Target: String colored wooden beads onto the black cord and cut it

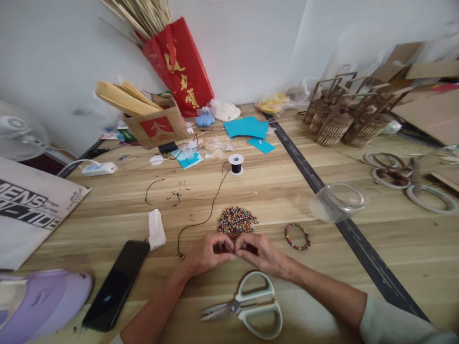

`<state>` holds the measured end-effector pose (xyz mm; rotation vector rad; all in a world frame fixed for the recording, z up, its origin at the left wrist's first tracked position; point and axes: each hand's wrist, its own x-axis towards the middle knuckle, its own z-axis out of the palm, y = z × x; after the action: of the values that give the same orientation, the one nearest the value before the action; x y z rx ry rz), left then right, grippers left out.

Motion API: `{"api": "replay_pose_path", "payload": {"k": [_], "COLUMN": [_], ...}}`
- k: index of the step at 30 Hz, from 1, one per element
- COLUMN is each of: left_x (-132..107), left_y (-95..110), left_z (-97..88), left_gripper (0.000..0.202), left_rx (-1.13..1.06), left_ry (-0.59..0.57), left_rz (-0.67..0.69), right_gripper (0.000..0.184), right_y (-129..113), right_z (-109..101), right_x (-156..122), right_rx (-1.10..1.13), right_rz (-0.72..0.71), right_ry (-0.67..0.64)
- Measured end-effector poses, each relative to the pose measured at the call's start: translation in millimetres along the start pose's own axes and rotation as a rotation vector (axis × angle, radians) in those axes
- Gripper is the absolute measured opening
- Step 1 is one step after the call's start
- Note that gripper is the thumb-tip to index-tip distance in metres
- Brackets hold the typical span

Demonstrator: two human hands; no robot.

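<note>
Wooden table (272,191), and at its far edge a red bag (199,67) flashes gold Chinese characters, the last 2 reading 力寶! Over by the left edge, a white package (32,243) says "MENS" above a cut-off word ending "TIDE". Toward the near edge, left hand (211,252) and right hand (263,254) meet, thumbs and fingertips pressed together, anything between them too small to tell. Bead pile (236,221) just beyond them, bead bracelet (288,238) toward the right edge, scissors (232,306) on the near side.

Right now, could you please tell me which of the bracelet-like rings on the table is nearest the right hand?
The multicoloured beaded bracelet, just right of the right hand; the pale rings all lie farther right.
</note>
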<state>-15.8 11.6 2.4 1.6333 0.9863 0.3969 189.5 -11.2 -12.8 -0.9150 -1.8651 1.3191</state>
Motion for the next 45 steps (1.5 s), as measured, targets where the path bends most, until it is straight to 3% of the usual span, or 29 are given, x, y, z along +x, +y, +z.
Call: {"api": "replay_pose_path", "payload": {"k": [8,16,25,45], "left_x": [1.5,3.0,2.3,2.0], "left_y": [9.0,0.8,0.9,5.0], "left_z": [2.2,1.3,1.5,4.0], "left_gripper": [0.006,0.011,0.014,0.011], "left_rx": [0.099,0.074,0.121,0.063], "left_ry": [0.061,0.067,0.085,0.097], "left_rz": [-0.012,0.036,0.034,0.007], "right_gripper": [0.013,0.011,0.024,0.013], "right_y": [-3.3,-4.9,-4.7,-2.0], "right_z": [-0.4,0.6,1.3,2.4], "right_x": [0.5,1.0,1.0,-0.5], "right_rx": [-0.004,-0.032,-0.097,-0.127], "right_rz": [0.008,0.01,-0.047,-0.051], "right_ry": [0.003,0.028,0.05,0.06]}}
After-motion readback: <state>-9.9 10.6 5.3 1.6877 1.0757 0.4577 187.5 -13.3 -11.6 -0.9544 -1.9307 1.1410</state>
